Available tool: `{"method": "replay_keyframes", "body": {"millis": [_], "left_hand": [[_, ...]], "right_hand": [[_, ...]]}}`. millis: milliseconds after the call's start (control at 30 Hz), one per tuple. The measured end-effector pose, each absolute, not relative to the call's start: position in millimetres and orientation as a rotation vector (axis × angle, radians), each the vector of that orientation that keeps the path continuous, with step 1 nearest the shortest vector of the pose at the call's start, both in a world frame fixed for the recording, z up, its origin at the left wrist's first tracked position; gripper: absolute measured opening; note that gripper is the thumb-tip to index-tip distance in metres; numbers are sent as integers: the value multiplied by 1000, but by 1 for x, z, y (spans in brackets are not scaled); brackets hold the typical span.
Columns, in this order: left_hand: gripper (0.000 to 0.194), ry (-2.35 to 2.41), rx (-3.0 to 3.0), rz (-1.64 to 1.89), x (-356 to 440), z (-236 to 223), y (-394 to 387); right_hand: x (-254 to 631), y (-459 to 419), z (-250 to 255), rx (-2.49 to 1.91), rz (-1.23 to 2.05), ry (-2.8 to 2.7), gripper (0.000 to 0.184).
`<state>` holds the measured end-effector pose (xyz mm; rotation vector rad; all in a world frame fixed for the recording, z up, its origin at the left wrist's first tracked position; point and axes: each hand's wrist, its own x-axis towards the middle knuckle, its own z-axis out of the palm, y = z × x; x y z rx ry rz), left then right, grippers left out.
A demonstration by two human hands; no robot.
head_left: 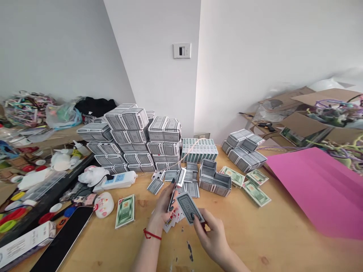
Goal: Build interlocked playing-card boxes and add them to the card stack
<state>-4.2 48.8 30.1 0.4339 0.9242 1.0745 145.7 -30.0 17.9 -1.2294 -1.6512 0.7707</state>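
My left hand (163,204), with a red string bracelet at the wrist, is closed around some folded playing cards (180,177) seen nearly edge-on. Between the thumb and fingers of my right hand (212,234) is a playing card (188,207), its patterned grey back facing up. Face-up cards (170,223) lie fanned on the table below my hands, partly hidden. Just beyond my hands lie several loose folded cards (192,189). To their right stands an L-shaped block built of folded cards (214,179).
Tall stacks of folded-card blocks (130,136) stand at the back left, and a smaller pile (245,149) at the back right. Green card packs (256,192) lie right of centre. A power strip (119,180), a tablet-like black slab (64,241) and pink paper (314,189) flank the work area.
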Motion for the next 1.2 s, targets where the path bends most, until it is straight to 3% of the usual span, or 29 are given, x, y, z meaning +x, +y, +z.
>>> {"method": "replay_keyframes", "body": {"millis": [667, 1000, 1200], "left_hand": [[25, 1056, 594, 1177, -6, 24, 51], [30, 1332, 1094, 1095, -22, 9, 56], [33, 1426, 1172, 1164, -20, 7, 54]], "right_hand": [[149, -28, 17, -1344, 983, -1496, 36], [156, -14, 19, -1176, 1753, -1349, 42], [156, -3, 13, -1096, 1806, -1117, 42]]}}
